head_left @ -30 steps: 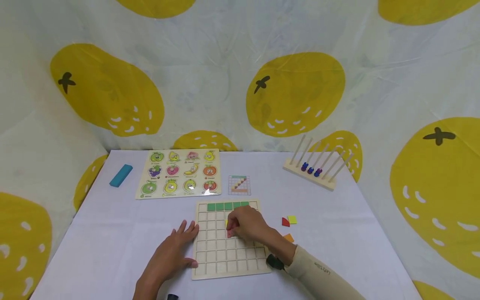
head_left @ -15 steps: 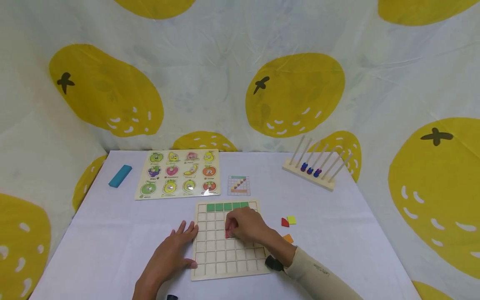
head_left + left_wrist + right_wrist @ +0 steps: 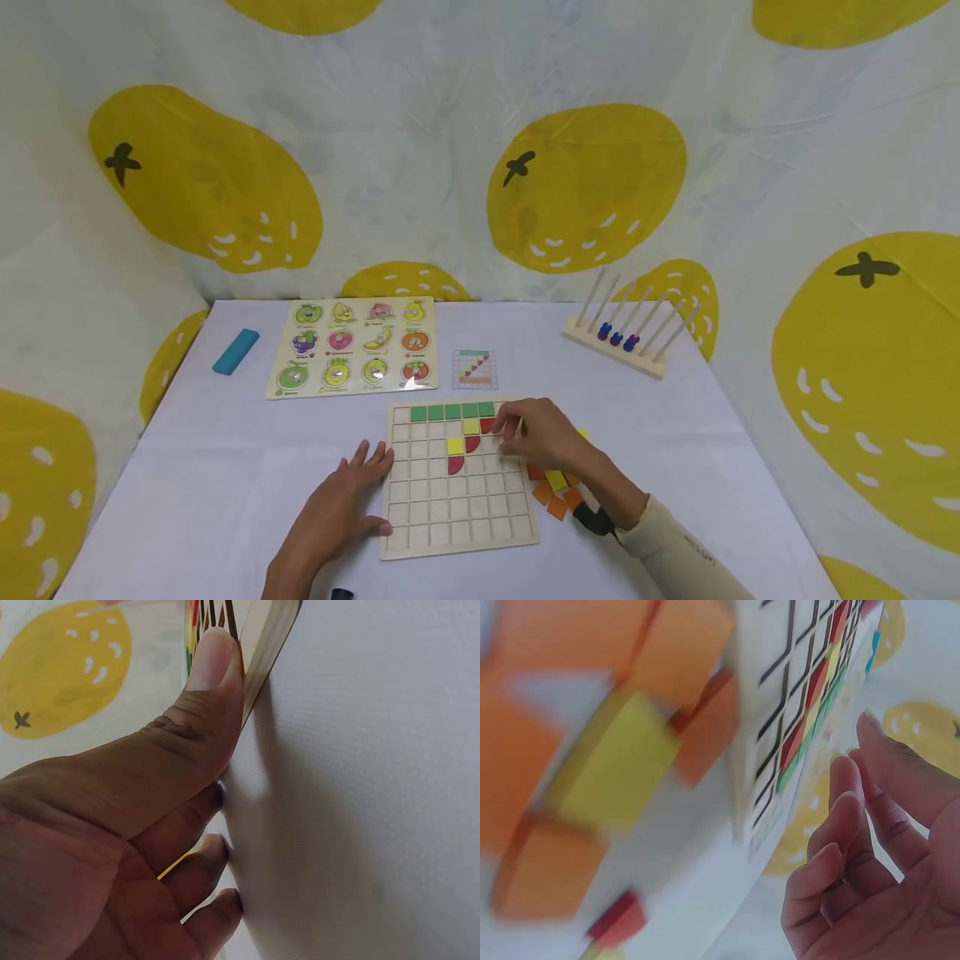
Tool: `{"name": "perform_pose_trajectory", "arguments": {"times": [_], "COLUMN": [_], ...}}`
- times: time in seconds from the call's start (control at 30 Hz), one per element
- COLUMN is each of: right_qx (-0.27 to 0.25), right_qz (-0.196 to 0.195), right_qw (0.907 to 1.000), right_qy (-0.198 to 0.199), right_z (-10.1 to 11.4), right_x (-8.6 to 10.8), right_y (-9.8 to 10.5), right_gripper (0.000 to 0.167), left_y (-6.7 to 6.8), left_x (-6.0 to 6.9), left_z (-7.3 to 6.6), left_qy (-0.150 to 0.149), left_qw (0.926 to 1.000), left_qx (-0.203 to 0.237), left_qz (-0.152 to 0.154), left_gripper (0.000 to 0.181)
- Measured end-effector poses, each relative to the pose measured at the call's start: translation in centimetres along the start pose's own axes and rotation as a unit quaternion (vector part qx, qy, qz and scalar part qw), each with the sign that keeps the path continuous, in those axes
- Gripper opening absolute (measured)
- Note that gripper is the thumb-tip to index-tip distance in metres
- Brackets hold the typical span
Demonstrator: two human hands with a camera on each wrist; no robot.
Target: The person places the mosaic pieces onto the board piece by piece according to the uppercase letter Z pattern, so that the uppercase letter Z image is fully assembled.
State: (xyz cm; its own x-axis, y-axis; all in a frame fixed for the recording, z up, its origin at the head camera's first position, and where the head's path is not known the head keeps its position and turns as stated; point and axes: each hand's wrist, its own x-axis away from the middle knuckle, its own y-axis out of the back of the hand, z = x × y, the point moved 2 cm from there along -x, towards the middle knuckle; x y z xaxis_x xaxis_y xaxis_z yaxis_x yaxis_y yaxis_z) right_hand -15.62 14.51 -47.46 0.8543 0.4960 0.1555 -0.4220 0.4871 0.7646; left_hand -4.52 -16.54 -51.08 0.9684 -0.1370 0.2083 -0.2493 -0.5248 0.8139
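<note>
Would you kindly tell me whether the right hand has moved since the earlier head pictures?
Yes: the right hand has moved rightward across the grid board, from its middle columns to its right edge.

A: What's worn on the R?
B: Beige sleeve [image 3: 678, 554], w/ sm. dark lettering [image 3: 699, 547], too tiny to read. Blk device [image 3: 595, 521] nr. cuff [image 3: 639, 527].
A: L?
B: L hand [image 3: 339, 504] bare; rounded blk bit [image 3: 342, 594] nearby.

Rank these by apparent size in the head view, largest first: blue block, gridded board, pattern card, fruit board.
1. Gridded board, though nearer the camera
2. Fruit board
3. Pattern card
4. Blue block
</note>
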Motion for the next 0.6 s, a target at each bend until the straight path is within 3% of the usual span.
{"name": "perform_pose_trajectory", "arguments": {"times": [0.33,0.6], "right_qx": [-0.012,0.006], "right_qz": [-0.038,-0.074], "right_qw": [0.9974,0.9938], "right_qy": [-0.061,-0.082], "right_z": [-4.2,-8.3], "right_x": [2.4,4.0], "right_y": [3.4,5.5], "right_gripper": [0.017,0.019], "left_y": [0.1,0.1], "left_x": [0.2,0.2], "left_z": [-0.1,0.0], "left_qy": [-0.002,-0.002], "left_qw": [1.0,1.0], "left_qx": [-0.004,-0.01], "left_qz": [-0.002,0.001], "left_gripper": [0.108,0.109]}}
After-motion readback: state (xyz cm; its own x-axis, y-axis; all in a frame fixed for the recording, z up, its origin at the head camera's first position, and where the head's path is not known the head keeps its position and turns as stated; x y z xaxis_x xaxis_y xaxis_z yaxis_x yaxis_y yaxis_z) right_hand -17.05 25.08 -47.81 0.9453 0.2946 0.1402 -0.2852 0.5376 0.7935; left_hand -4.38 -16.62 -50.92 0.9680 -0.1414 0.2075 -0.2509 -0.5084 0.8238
